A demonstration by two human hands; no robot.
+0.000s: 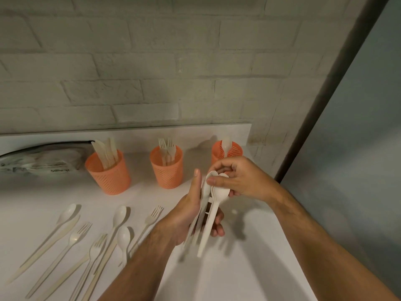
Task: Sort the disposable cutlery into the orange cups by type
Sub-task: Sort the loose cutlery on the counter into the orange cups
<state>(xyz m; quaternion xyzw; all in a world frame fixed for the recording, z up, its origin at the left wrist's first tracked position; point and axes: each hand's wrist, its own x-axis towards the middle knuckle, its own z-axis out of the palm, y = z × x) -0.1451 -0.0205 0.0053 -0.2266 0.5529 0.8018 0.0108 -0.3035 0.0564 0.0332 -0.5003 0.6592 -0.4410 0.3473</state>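
While the left hand (191, 216) curled its fingers around the handles of a bundle of cream-white disposable plastic spoons (211, 205), the right hand (236, 179) pinched the stacked bowls at the top of that bundle between thumb and fingers. Both hands hovered above the white tabletop (249, 268), just in front of the rightmost orange perforated plastic cup (235, 152), which held one upright spoon. To its left stood a middle orange mesh cup (167, 170) filled with pale forks, and farther left a third orange mesh cup (109, 174) holding pale knives. Loose cream cutlery (86, 242) lay spread across the near left of the table: spoons, forks and long knives, several overlapping. A crumpled clear plastic bag (41, 159) rested against the painted grey-white brick wall (152, 61) behind the knife cup.
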